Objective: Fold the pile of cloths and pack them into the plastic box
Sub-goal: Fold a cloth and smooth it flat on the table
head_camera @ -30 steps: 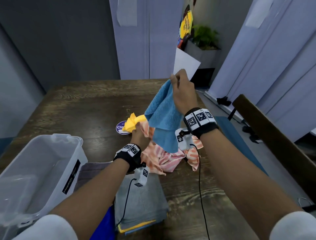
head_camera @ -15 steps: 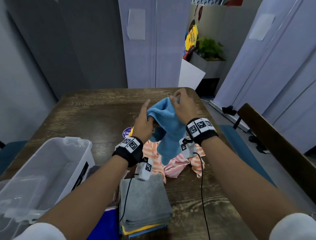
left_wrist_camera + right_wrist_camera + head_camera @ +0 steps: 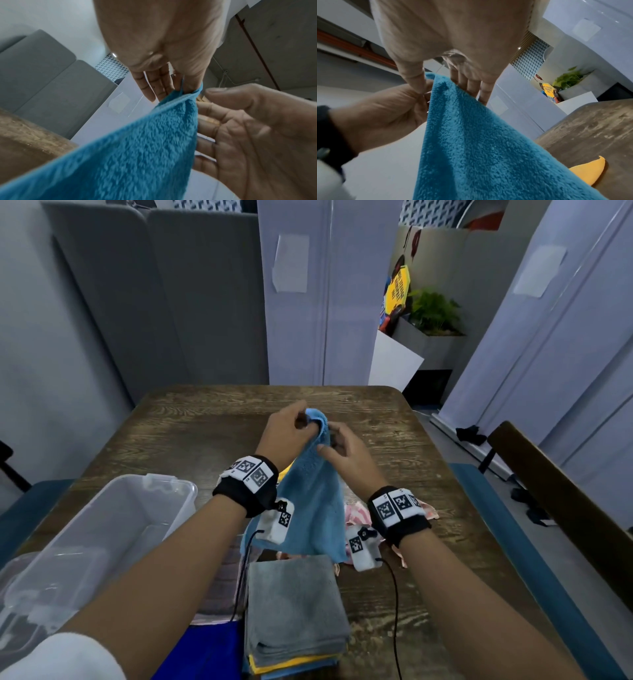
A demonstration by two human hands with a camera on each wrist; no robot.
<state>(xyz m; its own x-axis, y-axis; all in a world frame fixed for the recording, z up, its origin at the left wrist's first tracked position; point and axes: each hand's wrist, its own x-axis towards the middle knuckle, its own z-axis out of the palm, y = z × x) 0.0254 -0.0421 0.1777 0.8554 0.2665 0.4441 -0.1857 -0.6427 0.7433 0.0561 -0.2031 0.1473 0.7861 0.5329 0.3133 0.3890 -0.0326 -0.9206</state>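
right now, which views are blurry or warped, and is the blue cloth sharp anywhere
head view: dim bluish light, wide-angle bending along the table edges, blue cloth fairly sharp; left wrist view: the cloth's near end is smeared by blur, and the left hand is soft, close to the lens; right wrist view: cloth pile crisp, frame edges bowed.

Both my forearms reach forward, wrists raised, hands close together and nearly touching. My left hand (image 3: 289, 429) is the higher one: thumb and forefinger pinch the top corner of the blue cloth (image 3: 308, 501), and the other fingers are held straight. My right hand (image 3: 347, 455) sits just beside and below it, palm turned toward the left hand, with fingers (image 3: 216, 119) nearly straight against the cloth and thumb just beside its edge.
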